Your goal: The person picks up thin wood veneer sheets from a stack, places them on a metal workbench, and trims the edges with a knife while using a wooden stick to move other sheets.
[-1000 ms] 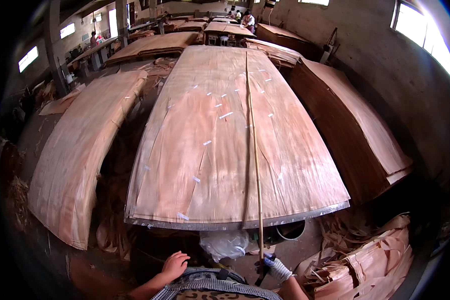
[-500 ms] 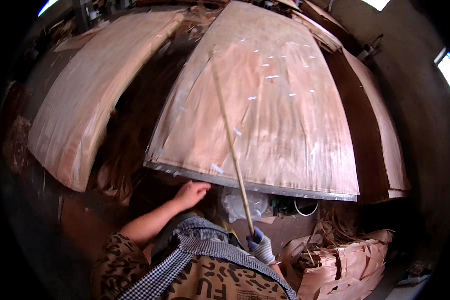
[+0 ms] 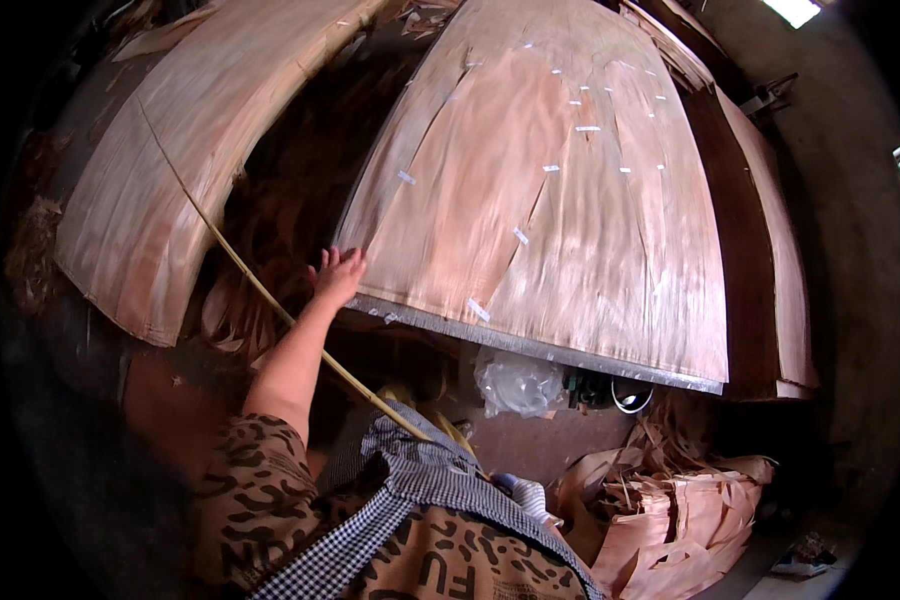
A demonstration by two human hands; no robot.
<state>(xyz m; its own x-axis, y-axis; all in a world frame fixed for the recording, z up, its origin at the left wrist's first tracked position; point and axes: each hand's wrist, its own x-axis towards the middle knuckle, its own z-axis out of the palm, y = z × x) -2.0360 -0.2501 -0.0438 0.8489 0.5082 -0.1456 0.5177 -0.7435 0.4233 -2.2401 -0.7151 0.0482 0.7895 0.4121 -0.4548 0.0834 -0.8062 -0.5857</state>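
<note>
A long thin wooden stick (image 3: 260, 288) slants from my waist to the far left, its tip over the left veneer stack. Its lower end passes behind the checked apron (image 3: 440, 489), toward my right hand (image 3: 526, 496). That hand wears a striped glove, and the apron hides much of it and its grip. With its fingers spread, my bare left hand (image 3: 338, 278) is at the near left corner of the large veneer sheet (image 3: 610, 260); contact is unclear. Small white tape pieces dot the sheet, and a dark split runs through it. A grey edge (image 3: 570, 357) borders its near side.
Another veneer stack (image 3: 140, 230) lies to the left, past a dark gap with loose strips. More sheets (image 3: 770, 250) stand at the right. A clear plastic bag (image 3: 520, 382) sits below the near edge. A bundle of veneer scraps (image 3: 675, 530) lies on the floor at lower right.
The stick has swung left, from over the middle sheet to across the gap and left stack. My left hand has moved up to the sheet's corner, fingers spreading. The view has shifted slightly.
</note>
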